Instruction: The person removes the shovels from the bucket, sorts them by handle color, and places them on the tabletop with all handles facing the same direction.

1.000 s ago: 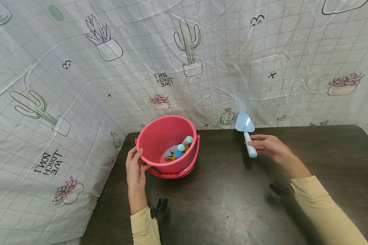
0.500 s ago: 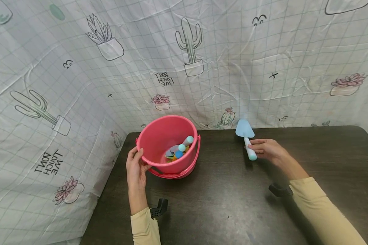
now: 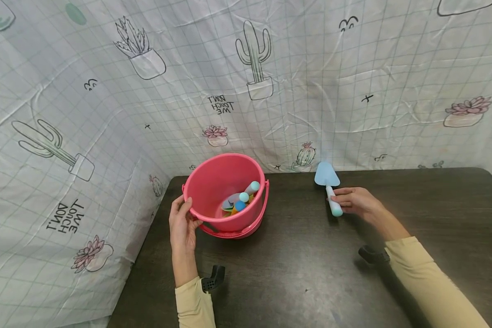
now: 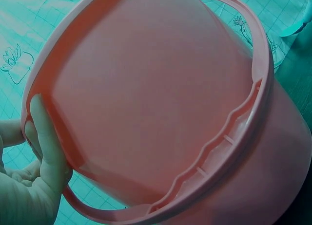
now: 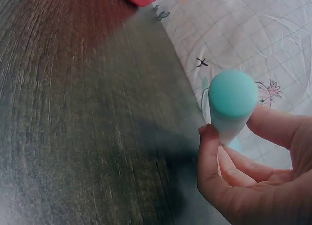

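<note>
My left hand [image 3: 182,223] grips the rim of a pink bucket [image 3: 207,189], thumb over the edge, and the bucket leans with its mouth toward me. Its carrying handle [image 4: 261,45] hangs down along the outside. Several toys lie at the bottom, among them a round blue end [image 3: 240,206] and a white handle with a mint tip [image 3: 252,187]; the rest of them is partly hidden. Farther right, my right hand [image 3: 358,201] pinches the white handle of a light blue toy trowel [image 3: 327,174] between thumb and fingers. The trowel's mint butt [image 5: 233,93] faces the right wrist camera.
The dark wooden table [image 3: 295,278] reaches back to a white cactus-print sheet [image 3: 299,91], which also covers the left side. Black wrist mounts [image 3: 214,279] stick out from both forearms above the table.
The toy trowel has come down and slightly toward me in my right hand, closer to the table. My left hand and the bucket stay in place.
</note>
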{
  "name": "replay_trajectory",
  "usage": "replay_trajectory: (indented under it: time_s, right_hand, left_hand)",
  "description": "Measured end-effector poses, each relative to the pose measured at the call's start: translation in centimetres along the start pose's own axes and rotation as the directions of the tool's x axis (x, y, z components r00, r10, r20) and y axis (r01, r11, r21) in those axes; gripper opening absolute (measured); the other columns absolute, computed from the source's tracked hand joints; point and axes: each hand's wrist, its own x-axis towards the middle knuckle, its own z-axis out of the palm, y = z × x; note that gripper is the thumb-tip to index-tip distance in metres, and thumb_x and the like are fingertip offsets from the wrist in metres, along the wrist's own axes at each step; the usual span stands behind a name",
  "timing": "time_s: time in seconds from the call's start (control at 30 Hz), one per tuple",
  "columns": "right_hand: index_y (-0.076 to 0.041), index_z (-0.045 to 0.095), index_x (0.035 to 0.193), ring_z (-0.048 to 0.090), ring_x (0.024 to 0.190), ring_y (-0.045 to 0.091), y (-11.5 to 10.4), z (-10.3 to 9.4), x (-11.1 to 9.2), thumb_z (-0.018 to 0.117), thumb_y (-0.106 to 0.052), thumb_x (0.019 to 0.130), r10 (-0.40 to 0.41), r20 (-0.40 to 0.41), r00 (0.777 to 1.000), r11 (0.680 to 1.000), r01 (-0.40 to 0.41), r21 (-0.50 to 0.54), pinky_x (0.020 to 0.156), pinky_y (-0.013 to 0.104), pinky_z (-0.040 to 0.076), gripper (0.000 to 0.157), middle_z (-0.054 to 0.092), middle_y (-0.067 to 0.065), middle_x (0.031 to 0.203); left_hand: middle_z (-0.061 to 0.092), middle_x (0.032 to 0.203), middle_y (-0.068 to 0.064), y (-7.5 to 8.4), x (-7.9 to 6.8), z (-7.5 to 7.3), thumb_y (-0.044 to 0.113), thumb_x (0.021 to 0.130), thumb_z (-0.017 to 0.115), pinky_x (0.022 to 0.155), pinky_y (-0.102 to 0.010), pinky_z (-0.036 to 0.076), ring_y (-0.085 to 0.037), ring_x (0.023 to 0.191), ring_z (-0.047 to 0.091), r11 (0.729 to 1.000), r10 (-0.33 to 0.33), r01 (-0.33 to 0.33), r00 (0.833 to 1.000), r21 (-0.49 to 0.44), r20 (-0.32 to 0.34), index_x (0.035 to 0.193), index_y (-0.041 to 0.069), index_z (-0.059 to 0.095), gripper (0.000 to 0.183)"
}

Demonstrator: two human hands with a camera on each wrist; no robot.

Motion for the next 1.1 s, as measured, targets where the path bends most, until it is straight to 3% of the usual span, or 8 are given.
replay_trajectory:
  time_s: [0.33,0.63,1.1]
  right_hand:
    - [0.022,0.029,0.149,0.062,0.087,-0.001,0.7,0.1,0.2,0.061,-0.010,0.103,0.005,-0.038,0.999,0.982,-0.012,-0.191,0.080,0.021,0.056,0.064,0.065,-0.009,0.098]
    - [0.025,0.035,0.144,0.062,0.088,0.002,0.5,0.8,0.0,0.063,-0.008,0.101,-0.038,-0.071,0.997,0.955,0.016,-0.296,0.081,0.026,0.060,0.061,0.064,0.019,0.121]
    - [0.022,0.052,0.131,0.069,0.089,0.016,0.2,1.2,0.5,0.071,-0.007,0.094,-0.075,-0.164,0.984,0.895,-0.006,-0.446,0.081,0.039,0.064,0.051,0.061,0.034,0.123]
  left_hand:
    - [0.066,0.100,-0.007,-0.1,0.0,0.0,0.013,0.106,0.057,0.051,-0.020,0.056,-0.013,0.064,0.063,1.000,0.005,-0.005,1.000,0.005,-0.004,0.135,0.002,0.051,0.031]
    - [0.066,0.098,-0.006,0.0,-0.1,0.2,0.012,0.107,0.057,0.050,-0.020,0.056,-0.012,0.063,0.064,1.000,0.005,-0.005,1.000,0.001,-0.002,0.135,0.001,0.051,0.031]
    - [0.066,0.096,-0.008,0.1,0.1,0.6,0.012,0.107,0.056,0.050,-0.020,0.056,-0.012,0.064,0.067,1.000,0.002,-0.002,1.000,-0.008,-0.009,0.135,0.001,0.051,0.030]
